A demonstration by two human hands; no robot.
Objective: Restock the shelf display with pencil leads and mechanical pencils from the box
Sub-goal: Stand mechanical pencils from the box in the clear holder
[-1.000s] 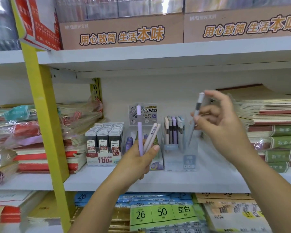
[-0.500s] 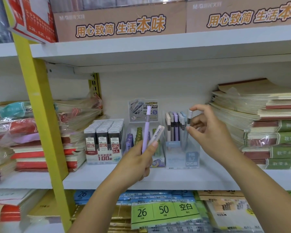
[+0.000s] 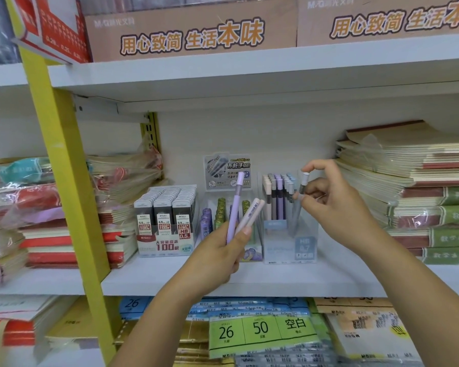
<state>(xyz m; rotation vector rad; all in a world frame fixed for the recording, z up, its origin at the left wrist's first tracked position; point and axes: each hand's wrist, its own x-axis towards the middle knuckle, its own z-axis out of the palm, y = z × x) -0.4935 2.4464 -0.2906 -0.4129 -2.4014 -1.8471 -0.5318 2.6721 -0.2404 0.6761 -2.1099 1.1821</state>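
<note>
1. Landmark: the clear pencil holder stands on the white shelf. Its rear rows carry upright pencils in beige, purple and blue-grey, caps up.
2. The right hand, just right of the holder's top, pinches the grey pencil near its white cap. The tip points down, and the lower barrel appears to be already inside the holder's right front corner. I judge the high grasp leaves the barrel free to drop into an empty slot without knocking its neighbours.
3. The left hand, in front of and left of the holder, grips the purple pencil and two pale pink pencils, fanned with caps up. I judge it serves as a magazine, kept near the holder so each transfer is short.
4. The lead tube display stands just left of the holder, behind the left hand's pencils. The lead refill box stands further left again. Both look stocked.
5. The supply box is not in view.
6. The notebook stack lies right of the holder, near the right wrist. I would withdraw that hand straight back.
</note>
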